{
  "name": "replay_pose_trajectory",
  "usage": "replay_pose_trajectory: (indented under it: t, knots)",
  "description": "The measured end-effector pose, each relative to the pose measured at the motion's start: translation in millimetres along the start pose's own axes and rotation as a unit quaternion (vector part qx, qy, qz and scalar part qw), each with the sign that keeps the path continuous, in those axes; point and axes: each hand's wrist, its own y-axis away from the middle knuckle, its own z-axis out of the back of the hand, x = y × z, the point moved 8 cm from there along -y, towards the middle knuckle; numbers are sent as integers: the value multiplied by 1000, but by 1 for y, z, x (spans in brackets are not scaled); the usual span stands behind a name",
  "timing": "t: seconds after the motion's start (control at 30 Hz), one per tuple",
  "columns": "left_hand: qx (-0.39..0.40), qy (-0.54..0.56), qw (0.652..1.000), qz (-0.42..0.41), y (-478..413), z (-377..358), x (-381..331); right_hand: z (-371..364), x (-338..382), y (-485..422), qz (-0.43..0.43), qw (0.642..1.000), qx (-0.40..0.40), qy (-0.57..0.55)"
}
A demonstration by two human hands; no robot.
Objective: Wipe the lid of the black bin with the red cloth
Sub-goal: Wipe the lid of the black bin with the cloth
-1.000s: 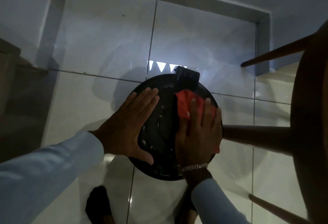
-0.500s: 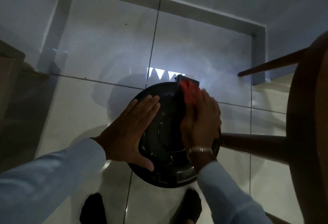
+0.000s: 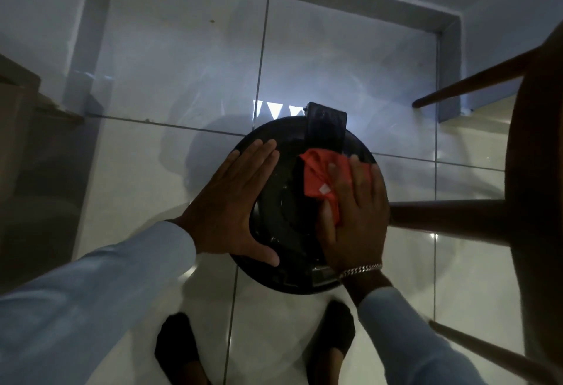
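Glossy pale floor tiles fill my dim view, with the round black bin standing shut, its contents hidden under the lid. My left hand lies flat, fingers together, on the lid's left side. My right hand presses the red cloth onto the lid's right side, apparently gripping a fold.

A wooden stool stands on the glossy tiled floor.

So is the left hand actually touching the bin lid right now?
Touching. The head view shows the left hand lying flat on the left part of the black lid, thumb across its near rim, while the right hand presses the red cloth.
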Motion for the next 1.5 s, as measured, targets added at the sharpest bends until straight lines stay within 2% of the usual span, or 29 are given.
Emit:
replay_pose_trajectory:
  t: [0.07, 0.17, 0.23, 0.3, 0.43, 0.57, 0.6, 0.67, 0.73, 0.77, 0.83, 0.9, 1.0, 1.1, 1.2, 1.37, 1.5]
  knots:
    - [-7, 7, 1000, 3, 1, -2, 2, 3, -7, 14, -65, 996, -46, -31]
    - [-12, 2, 1000, 4, 2, -3, 5, -2, 8, 55, -223, 968, -102, -47]
    - [-18, -1, 1000, -6, 2, -4, 3, -11, 35, 68, -284, 954, -94, -37]
    - [-32, 1, 999, -17, 1, -4, 1, -17, 53, 67, -305, 949, -71, -35]
    - [-55, -1, 998, -36, 2, -1, 2, -18, 68, 62, -263, 962, -44, -52]
    - [11, -31, 999, -36, 5, 8, -3, -1, 78, 62, -151, 978, 11, -147]
    - [41, -30, 998, -24, 7, 9, -3, 11, 67, 61, -133, 976, 3, -174]
    - [86, -37, 996, 2, 14, 11, -11, 41, 30, 51, -128, 971, -60, -190]
    - [25, -7, 1000, -12, 20, 18, -41, 51, -11, 33, -172, 952, -100, -233]
    - [-20, 20, 999, -24, 22, 21, -65, 46, -22, 22, -179, 943, -88, -267]
    - [-86, 49, 995, -27, 20, 10, -104, 34, -22, 5, -141, 946, -39, -290]
    - [-97, -3, 995, 26, 11, -10, -115, 21, -18, -2, -94, 956, -11, -276]
    - [-70, -118, 985, 105, -1, -32, -99, 8, -21, -6, -80, 961, -10, -265]
    - [-88, -120, 984, 94, -4, -41, -95, 2, -28, -8, -108, 951, -41, -286]
    - [-124, -119, 982, 83, 1, -37, -86, -2, -23, -8, -99, 962, -55, -250]
    - [-211, -59, 966, 138, 15, -14, -64, -3, -14, -9, -75, 971, -64, -219]
    - [-310, 48, 933, 174, 21, 4, -60, -3, -13, -8, -63, 977, -59, -197]
